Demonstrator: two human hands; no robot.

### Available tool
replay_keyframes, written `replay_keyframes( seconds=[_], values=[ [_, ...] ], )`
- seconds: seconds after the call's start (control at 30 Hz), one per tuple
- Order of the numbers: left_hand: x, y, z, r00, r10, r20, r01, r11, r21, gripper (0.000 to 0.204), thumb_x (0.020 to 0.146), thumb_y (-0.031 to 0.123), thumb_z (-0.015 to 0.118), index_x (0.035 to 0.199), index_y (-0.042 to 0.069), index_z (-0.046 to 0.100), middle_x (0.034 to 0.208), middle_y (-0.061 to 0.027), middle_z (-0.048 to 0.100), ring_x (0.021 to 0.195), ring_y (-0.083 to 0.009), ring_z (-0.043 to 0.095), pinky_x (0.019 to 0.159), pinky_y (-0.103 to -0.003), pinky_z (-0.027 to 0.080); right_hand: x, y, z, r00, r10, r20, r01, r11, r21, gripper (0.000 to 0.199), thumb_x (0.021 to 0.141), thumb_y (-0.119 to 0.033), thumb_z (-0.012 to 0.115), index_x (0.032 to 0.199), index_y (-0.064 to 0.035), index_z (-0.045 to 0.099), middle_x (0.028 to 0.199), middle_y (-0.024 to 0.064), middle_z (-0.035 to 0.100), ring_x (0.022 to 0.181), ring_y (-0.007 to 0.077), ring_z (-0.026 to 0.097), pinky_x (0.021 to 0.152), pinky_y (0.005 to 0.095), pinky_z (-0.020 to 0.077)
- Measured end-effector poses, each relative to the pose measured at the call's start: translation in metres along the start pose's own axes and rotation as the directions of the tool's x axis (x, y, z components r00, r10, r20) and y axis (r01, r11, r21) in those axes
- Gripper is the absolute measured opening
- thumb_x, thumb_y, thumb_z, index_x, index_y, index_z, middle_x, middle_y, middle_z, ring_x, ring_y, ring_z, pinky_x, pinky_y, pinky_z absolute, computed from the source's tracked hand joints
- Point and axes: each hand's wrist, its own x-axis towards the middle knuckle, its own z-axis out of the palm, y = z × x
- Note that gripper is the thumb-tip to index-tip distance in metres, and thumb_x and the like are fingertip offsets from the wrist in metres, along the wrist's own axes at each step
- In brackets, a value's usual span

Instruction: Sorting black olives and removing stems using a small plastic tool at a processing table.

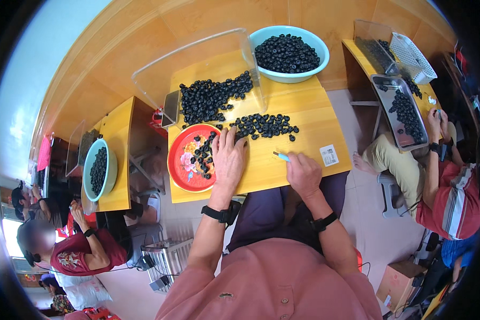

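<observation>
My left hand [230, 159] lies palm down over the right rim of a red plate [182, 183] with a flower pattern. Its fingers are stretched out, their tips beside small round black pieces with holes; what lies under the palm is hidden. Several such black pieces [202, 158] sit in the plate. Above my hand, a loose row of black pieces [264, 126] is spread on the yellow table [304, 114]. My right hand [304, 174], to the right over the table's near edge, is closed round a small light-blue-handled tool [283, 157] with a brownish tip pointing left.
A clear bin [197, 50] on its side holds a pile of black pieces [210, 98]. Behind right stands a light-blue basin [325, 56] full of them. A white label [329, 155] is stuck on the tabletop. People work at tables left and right, one by a metal tray [381, 88].
</observation>
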Motion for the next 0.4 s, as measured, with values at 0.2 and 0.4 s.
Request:
replay_keyframes(
  seconds=[0.2,0.4],
  values=[
    [0.000,0.011,-0.001,0.998,-0.054,-0.020,0.046,0.957,-0.288,0.019,0.088,0.011,0.079,0.107,0.007,0.078,0.121,-0.0120,0.069,0.115,-0.0302,0.065,0.101,-0.043,0.050,-0.001,0.000,-0.002,1.000,0.011,-0.005,-0.011,1.000,-0.006,0.012,0.088,-0.012,0.073,0.099,-0.0071,0.073,0.077,0.0072,0.059,0.068,0.0275,0.065,0.061,0.0411,0.0515],
    [-0.016,0.045,0.007,0.864,-0.404,0.301,0.496,0.577,-0.649,0.021,0.089,0.012,0.083,0.107,0.004,0.077,0.101,-0.0130,0.079,0.084,-0.0201,0.076,0.077,-0.033,0.061,-0.002,0.003,0.002,1.000,0.009,-0.001,-0.009,1.000,0.030,0.015,0.086,-0.013,0.075,0.100,-0.0068,0.073,0.079,0.0070,0.061,0.071,0.0265,0.067,0.064,0.0402,0.0539]
  ],
)
